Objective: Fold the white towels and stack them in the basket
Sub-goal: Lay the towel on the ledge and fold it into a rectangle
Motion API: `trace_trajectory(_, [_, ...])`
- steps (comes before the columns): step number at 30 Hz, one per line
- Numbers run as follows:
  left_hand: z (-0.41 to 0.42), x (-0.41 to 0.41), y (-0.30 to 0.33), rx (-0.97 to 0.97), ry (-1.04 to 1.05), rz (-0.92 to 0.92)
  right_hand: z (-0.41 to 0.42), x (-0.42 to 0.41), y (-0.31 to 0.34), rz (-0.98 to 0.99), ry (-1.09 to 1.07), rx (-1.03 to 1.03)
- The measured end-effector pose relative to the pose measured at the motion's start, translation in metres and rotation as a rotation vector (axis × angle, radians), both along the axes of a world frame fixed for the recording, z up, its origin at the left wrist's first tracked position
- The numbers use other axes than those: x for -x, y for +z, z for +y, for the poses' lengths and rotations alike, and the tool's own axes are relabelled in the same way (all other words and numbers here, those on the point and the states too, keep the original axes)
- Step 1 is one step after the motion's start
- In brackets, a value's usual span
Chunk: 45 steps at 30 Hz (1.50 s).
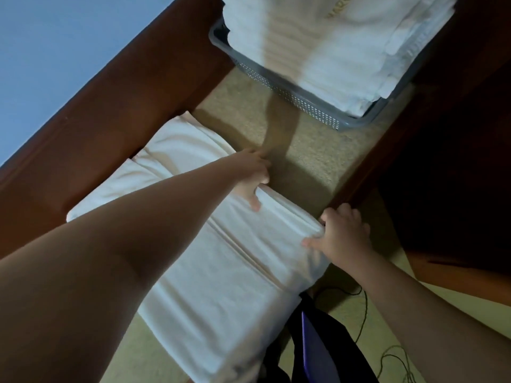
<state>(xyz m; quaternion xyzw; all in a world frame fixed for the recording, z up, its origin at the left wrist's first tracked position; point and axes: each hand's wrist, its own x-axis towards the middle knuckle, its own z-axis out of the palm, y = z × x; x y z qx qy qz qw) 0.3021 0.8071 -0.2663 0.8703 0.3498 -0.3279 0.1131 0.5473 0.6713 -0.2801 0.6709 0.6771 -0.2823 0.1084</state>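
A white towel (pixel 229 286) lies folded lengthwise on the carpet in front of me. My left hand (pixel 253 175) grips its far left corner, thumb on top and fingers curled under the edge. My right hand (pixel 341 233) pinches the far right corner the same way. More white towels (pixel 166 164) lie spread on the floor to the left under my left arm. A grey perforated basket (pixel 298 98) stands at the top, holding a stack of folded white towels (pixel 345 45).
Dark red-brown wooden furniture (pixel 116 111) borders the carpet (pixel 312 150) on the left and on the right (pixel 442 134). A dark garment (pixel 318 341) and a thin black cable (pixel 362 313) lie near the bottom right.
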Motion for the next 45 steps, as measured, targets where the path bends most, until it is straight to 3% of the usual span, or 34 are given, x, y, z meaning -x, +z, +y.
trace_trajectory(4, [0.000,0.041,0.012,0.025,0.020,0.069,-0.015,0.005,0.018,0.124,0.186,-0.069])
trace_trajectory(7, [-0.003,0.089,0.024,-0.119,0.037,0.146,-0.038,0.015,0.038,0.187,0.226,-0.053])
trace_trajectory(14, [-0.041,0.199,0.074,-0.502,-0.014,0.524,-0.102,0.052,0.068,0.145,0.220,-0.061])
trace_trajectory(18, [-0.088,0.239,0.101,-0.609,0.125,0.471,-0.142,0.083,0.083,0.147,0.230,-0.036])
trace_trajectory(28, [-0.186,0.324,0.084,-0.583,0.437,0.300,-0.233,0.154,0.077,0.152,0.363,0.031])
trace_trajectory(34, [-0.224,0.337,0.068,-0.601,0.773,0.058,-0.260,0.173,0.067,0.171,0.450,0.049])
trace_trajectory(36, [-0.229,0.330,0.062,-0.577,1.039,-0.016,-0.261,0.179,0.055,0.163,0.485,0.054])
trace_trajectory(38, [-0.228,0.322,0.045,-0.548,1.432,-0.134,-0.259,0.180,0.042,0.158,0.524,0.087])
trace_trajectory(40, [-0.224,0.315,0.024,-0.455,1.918,-0.478,-0.256,0.178,0.031,0.149,0.571,0.136])
trace_trajectory(42, [-0.220,0.310,-0.002,-0.244,2.317,-0.904,-0.249,0.174,0.023,0.191,0.543,0.113])
trace_trajectory(45, [-0.216,0.297,-0.017,-0.038,2.482,-1.209,-0.229,0.168,0.010,0.360,0.495,-0.191])
